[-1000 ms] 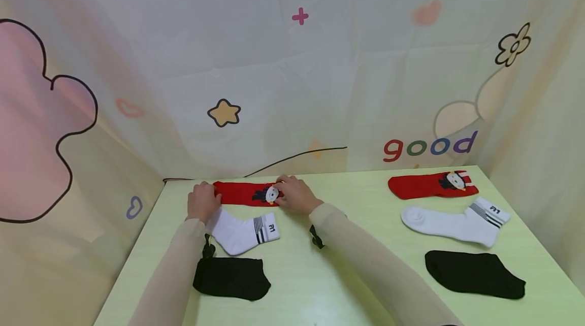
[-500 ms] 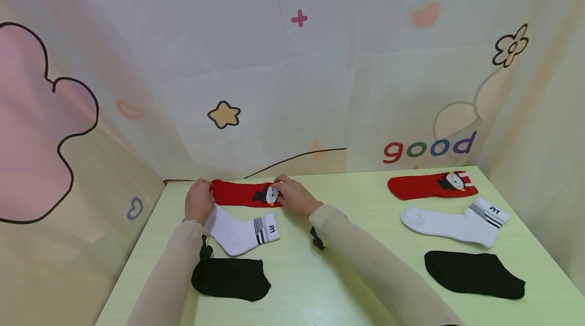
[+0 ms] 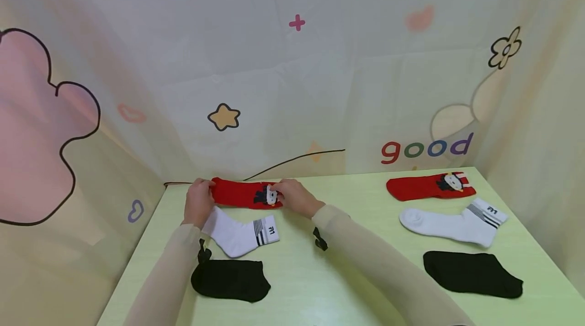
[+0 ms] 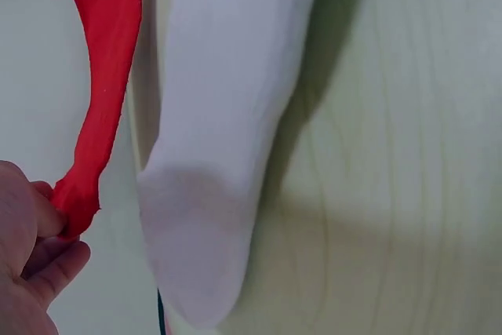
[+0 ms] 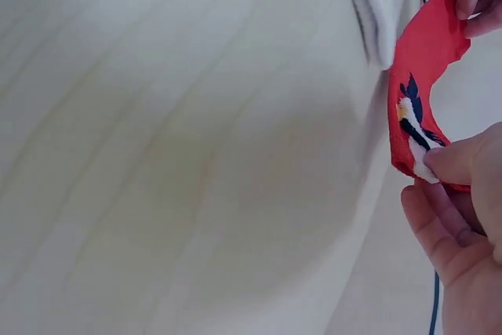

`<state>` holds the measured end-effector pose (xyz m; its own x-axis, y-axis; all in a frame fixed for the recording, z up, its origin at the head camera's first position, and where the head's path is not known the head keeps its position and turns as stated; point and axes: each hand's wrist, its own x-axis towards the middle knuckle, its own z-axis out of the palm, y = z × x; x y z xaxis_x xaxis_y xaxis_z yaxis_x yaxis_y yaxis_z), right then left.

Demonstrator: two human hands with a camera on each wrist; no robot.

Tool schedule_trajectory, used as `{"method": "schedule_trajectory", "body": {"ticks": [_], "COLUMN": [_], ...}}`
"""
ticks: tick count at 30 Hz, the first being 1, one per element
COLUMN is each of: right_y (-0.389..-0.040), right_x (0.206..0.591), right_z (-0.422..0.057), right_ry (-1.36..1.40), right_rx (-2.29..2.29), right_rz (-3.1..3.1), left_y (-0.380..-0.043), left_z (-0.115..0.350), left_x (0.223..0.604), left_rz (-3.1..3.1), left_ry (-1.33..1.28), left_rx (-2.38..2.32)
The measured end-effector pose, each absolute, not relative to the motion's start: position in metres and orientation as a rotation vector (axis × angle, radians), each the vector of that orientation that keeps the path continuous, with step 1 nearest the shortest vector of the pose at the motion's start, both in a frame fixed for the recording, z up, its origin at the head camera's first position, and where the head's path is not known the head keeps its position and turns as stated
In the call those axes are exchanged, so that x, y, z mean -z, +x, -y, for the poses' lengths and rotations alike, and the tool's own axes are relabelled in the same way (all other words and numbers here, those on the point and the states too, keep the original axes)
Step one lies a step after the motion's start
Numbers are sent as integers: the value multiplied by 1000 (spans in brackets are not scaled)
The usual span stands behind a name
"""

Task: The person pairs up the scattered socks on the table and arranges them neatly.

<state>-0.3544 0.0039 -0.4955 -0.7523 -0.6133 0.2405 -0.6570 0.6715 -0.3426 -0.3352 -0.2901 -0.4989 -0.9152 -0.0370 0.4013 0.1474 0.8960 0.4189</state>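
A red sock (image 3: 235,193) with a cartoon face is stretched between both hands at the back left of the table. My left hand (image 3: 198,202) pinches its toe end; in the left wrist view the red cloth (image 4: 104,92) narrows down to the pinching fingertips. At the cuff end my right hand (image 3: 297,197) grips the sock between thumb and fingers, the thumb lying over the printed face in the right wrist view. Just in front of the red sock lies a white sock (image 3: 235,234) with dark stripes, its toe partly behind the left hand. Nearer still is a black sock (image 3: 230,280).
On the right side lie another red sock (image 3: 418,187), a white sock (image 3: 441,224) and a black sock (image 3: 473,273), one in front of the other. A patterned curtain (image 3: 292,92) hangs right behind the table's (image 3: 329,275) back edge.
The left hand has shifted slightly left, and its fingers have gone from resting at the red sock's toe to pinching it. The right hand stays at the cuff.
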Motion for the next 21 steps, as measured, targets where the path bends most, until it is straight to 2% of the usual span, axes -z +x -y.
{"method": "schedule_trajectory", "body": {"ticks": [21], "right_y": [-339], "right_x": [463], "right_z": [-39], "right_ry": [1084], "right_rx": [-676], "right_rz": [2717], "left_y": [-318], "left_z": [281], "left_x": [484], "left_rz": [2484], "left_ry": [-224], "left_rx": [596]}}
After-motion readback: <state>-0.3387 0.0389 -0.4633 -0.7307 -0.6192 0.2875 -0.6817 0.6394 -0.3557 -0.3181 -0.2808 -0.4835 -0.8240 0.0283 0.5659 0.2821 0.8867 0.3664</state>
